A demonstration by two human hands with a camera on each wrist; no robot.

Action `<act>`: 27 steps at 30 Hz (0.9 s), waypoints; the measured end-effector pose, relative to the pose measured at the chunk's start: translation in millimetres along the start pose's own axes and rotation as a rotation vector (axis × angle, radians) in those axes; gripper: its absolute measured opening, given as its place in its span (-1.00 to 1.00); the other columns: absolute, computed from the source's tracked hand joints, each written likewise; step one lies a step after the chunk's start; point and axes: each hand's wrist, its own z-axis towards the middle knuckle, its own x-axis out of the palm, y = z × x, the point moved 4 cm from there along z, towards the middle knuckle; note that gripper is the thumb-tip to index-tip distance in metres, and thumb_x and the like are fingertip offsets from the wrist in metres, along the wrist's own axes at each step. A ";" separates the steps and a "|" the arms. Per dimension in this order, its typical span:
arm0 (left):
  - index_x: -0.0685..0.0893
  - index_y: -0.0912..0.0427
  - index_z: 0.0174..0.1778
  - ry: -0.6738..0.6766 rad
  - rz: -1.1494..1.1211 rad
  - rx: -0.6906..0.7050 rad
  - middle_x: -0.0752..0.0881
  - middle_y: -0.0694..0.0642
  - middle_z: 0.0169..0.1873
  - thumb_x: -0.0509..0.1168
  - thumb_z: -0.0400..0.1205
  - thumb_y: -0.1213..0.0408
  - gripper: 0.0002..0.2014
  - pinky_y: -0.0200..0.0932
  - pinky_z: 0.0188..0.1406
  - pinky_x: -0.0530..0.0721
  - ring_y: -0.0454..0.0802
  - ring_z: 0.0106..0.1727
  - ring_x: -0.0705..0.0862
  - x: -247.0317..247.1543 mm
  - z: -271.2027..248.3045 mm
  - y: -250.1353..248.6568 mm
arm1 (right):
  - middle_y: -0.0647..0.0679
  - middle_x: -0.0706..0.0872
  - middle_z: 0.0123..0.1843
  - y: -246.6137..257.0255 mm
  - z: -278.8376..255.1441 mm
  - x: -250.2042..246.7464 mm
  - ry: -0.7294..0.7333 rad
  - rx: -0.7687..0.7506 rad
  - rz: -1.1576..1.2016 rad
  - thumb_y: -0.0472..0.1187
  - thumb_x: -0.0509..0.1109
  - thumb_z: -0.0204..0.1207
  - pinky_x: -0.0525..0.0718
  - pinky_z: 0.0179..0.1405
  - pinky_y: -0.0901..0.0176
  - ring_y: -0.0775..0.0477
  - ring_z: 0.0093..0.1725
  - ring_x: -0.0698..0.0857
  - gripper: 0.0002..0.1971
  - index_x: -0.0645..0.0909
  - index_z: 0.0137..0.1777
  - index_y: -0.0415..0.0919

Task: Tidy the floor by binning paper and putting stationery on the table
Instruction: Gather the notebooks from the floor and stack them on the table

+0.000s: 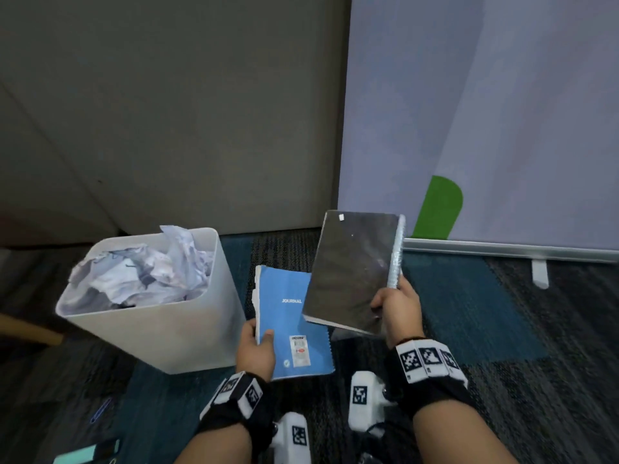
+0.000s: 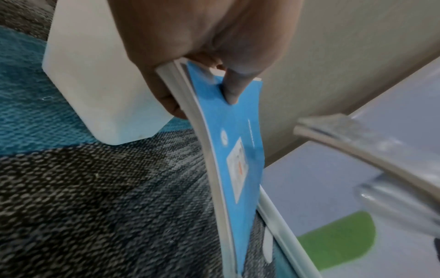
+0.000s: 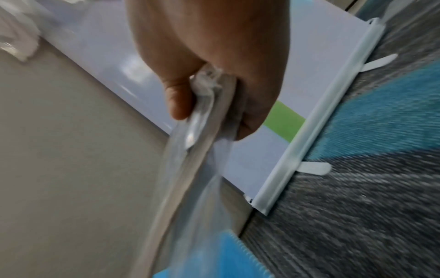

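Observation:
My left hand (image 1: 256, 346) pinches the near left corner of a blue journal (image 1: 288, 316), thumb on its cover; the left wrist view shows the blue journal (image 2: 228, 150) edge-on under my thumb. My right hand (image 1: 397, 309) grips the lower right corner of a dark notebook (image 1: 351, 269) in clear plastic wrap, held above the floor and overlapping the journal's right edge. In the right wrist view the wrapped dark notebook (image 3: 190, 169) runs down from my fingers. A white bin (image 1: 167, 329) at the left is full of crumpled paper (image 1: 144, 266).
On the carpet at lower left lie a blue pen (image 1: 100, 410) and a teal marker (image 1: 87, 453). A grey wall panel (image 1: 174, 112) stands behind the bin. A white and green banner (image 1: 485, 128) on a metal base rail (image 1: 502, 251) stands at the right.

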 end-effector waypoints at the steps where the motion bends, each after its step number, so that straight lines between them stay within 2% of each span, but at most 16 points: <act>1: 0.47 0.14 0.09 0.029 -0.011 0.007 0.72 0.32 0.05 0.21 0.68 0.39 -0.88 -0.03 -0.10 0.64 0.21 -0.13 0.69 -2.1 -0.6 -13.2 | -0.14 0.42 -0.49 14.3 -8.7 6.4 0.057 -0.008 -0.001 -0.62 0.17 0.10 0.34 -0.54 0.15 -0.09 -0.50 0.39 -0.70 0.54 -0.31 -0.26; 5: 0.51 0.27 0.21 0.200 -0.158 0.065 0.69 0.31 0.09 0.31 0.61 0.40 -0.74 -0.38 -0.20 0.69 0.01 -0.14 0.69 -15.2 -30.9 -87.4 | -0.07 0.42 -0.62 72.5 -50.5 32.0 0.248 0.030 -0.025 -0.67 0.07 0.10 0.36 -0.66 0.29 -0.06 -0.62 0.37 -0.67 0.51 -0.34 -0.29; 6: 0.51 0.30 0.25 0.244 -0.237 0.053 0.70 0.31 0.11 0.39 0.53 0.28 -0.60 -0.28 -0.08 0.73 0.09 -0.07 0.71 -18.7 -41.8 -104.8 | -0.04 0.43 -0.65 84.1 -60.4 36.6 0.270 0.040 -0.037 -0.68 0.05 0.11 0.36 -0.69 0.33 -0.05 -0.64 0.38 -0.65 0.52 -0.31 -0.29; 8: 0.52 0.27 0.34 0.290 -0.386 -0.028 0.71 0.33 0.15 0.47 0.31 0.00 -0.29 0.12 0.19 0.68 0.27 0.10 0.71 -29.6 -60.5 -136.6 | -0.02 0.45 -0.66 111.4 -79.5 44.2 0.300 0.064 -0.054 -0.68 0.03 0.10 0.37 -0.69 0.34 -0.05 -0.64 0.41 -0.62 0.52 -0.25 -0.32; 9: 0.53 0.22 0.36 0.301 -0.448 -0.061 0.72 0.33 0.15 0.44 0.30 -0.08 -0.26 0.19 0.21 0.65 0.29 0.15 0.71 -38.5 -68.9 -154.1 | -0.03 0.45 -0.64 127.6 -88.5 49.0 0.312 0.071 -0.072 -0.69 0.02 0.11 0.38 -0.67 0.31 -0.07 -0.62 0.42 -0.63 0.50 -0.24 -0.32; 12: 0.58 0.15 0.35 0.318 -0.558 -0.142 0.76 0.30 0.12 0.16 0.60 -0.13 -0.47 0.07 0.08 0.68 0.25 0.14 0.74 -72.5 -96.5 -203.6 | -0.12 0.48 -0.46 180.6 -120.0 63.6 0.336 0.050 -0.185 -0.71 0.02 0.13 0.41 -0.59 0.24 -0.09 -0.46 0.46 -0.61 0.49 -0.23 -0.31; 13: 0.60 0.14 0.34 0.313 -0.575 -0.158 0.76 0.29 0.12 0.15 0.60 -0.12 -0.48 0.06 0.09 0.68 0.24 0.15 0.74 -85.0 -105.8 -219.1 | -0.11 0.49 -0.43 197.5 -130.5 69.2 0.346 0.035 -0.224 -0.71 0.03 0.14 0.42 -0.57 0.25 -0.08 -0.43 0.47 -0.60 0.51 -0.23 -0.29; 15: 0.60 0.12 0.32 0.283 -0.573 -0.142 0.76 0.27 0.13 0.27 0.46 -0.19 -0.40 0.12 0.14 0.67 0.24 0.16 0.73 -112.3 -128.0 -252.3 | -0.11 0.52 -0.41 228.2 -153.4 83.0 0.380 0.019 -0.293 -0.71 0.03 0.17 0.45 -0.52 0.22 -0.09 -0.38 0.50 -0.57 0.55 -0.22 -0.24; 16: 0.60 0.11 0.32 0.269 -0.568 -0.130 0.76 0.25 0.13 0.28 0.43 -0.21 -0.38 0.12 0.13 0.67 0.22 0.15 0.74 -124.6 -137.3 -265.5 | -0.14 0.56 -0.37 240.4 -164.7 89.7 0.404 0.014 -0.314 -0.68 0.03 0.20 0.50 -0.46 0.15 -0.13 -0.34 0.54 -0.55 0.58 -0.18 -0.21; 18: 0.62 0.14 0.31 0.255 -0.636 -0.164 0.78 0.24 0.11 0.17 0.59 -0.15 -0.48 0.01 0.01 0.69 0.16 0.10 0.77 -151.6 -157.2 -292.6 | -0.25 0.66 -0.16 264.7 -188.7 105.6 0.434 0.000 -0.379 -0.62 0.05 0.26 0.64 -0.20 -0.02 -0.21 -0.18 0.63 -0.54 0.64 -0.09 -0.15; 20: 0.64 0.19 0.27 0.239 -0.703 -0.184 0.79 0.24 0.08 0.05 0.69 -0.08 -0.52 -0.06 -0.09 0.70 0.12 0.05 0.79 -180.7 -176.8 -319.8 | -0.27 0.58 0.06 288.3 -212.6 119.5 0.418 -0.056 -0.442 -0.57 0.09 0.30 0.59 0.03 -0.01 -0.15 -0.09 0.61 -0.63 0.65 -0.16 -0.20; 21: 0.65 0.20 0.26 0.239 -0.724 -0.173 0.79 0.24 0.08 0.04 0.70 -0.06 -0.52 -0.07 -0.09 0.69 0.11 0.05 0.79 -194.8 -187.9 -334.7 | -0.25 0.54 0.09 299.7 -224.9 127.2 0.425 -0.068 -0.463 -0.56 0.10 0.32 0.55 0.04 0.05 -0.11 -0.09 0.58 -0.67 0.63 -0.20 -0.22; 23: 0.68 0.18 0.20 0.214 -0.724 -0.145 0.80 0.24 0.05 0.05 0.70 0.02 -0.60 -0.08 -0.12 0.71 0.09 0.01 0.80 -225.0 -207.9 -359.0 | -0.22 0.61 0.06 320.4 -253.0 144.1 0.517 -0.029 -0.488 -0.53 0.10 0.34 0.53 -0.06 0.12 -0.08 -0.11 0.59 -0.68 0.63 -0.18 -0.19; 25: 0.68 0.15 0.18 0.134 -0.707 -0.126 0.80 0.27 0.03 0.11 0.71 0.19 -0.72 -0.01 -0.11 0.75 0.16 -0.01 0.79 -257.4 -223.9 -373.4 | -0.17 0.70 -0.06 339.2 -282.0 158.2 0.603 0.021 -0.516 -0.52 0.09 0.39 0.56 -0.16 0.13 -0.08 -0.12 0.63 -0.64 0.62 -0.06 -0.15; 26: 0.68 0.15 0.20 0.096 -0.688 -0.124 0.78 0.30 0.05 0.14 0.70 0.21 -0.73 0.09 0.00 0.74 0.21 0.04 0.77 -270.0 -231.8 -377.2 | -0.15 0.71 -0.09 344.0 -293.1 162.4 0.624 0.022 -0.543 -0.51 0.08 0.41 0.58 -0.16 0.11 -0.09 -0.11 0.64 -0.63 0.62 -0.02 -0.13; 27: 0.69 0.16 0.22 0.063 -0.684 -0.145 0.77 0.31 0.09 0.16 0.69 0.14 -0.69 0.17 0.15 0.69 0.25 0.10 0.75 -284.2 -237.0 -376.9 | -0.16 0.72 -0.09 349.4 -304.8 168.4 0.637 0.015 -0.573 -0.49 0.08 0.44 0.60 -0.11 0.06 -0.13 -0.08 0.66 -0.63 0.62 0.00 -0.12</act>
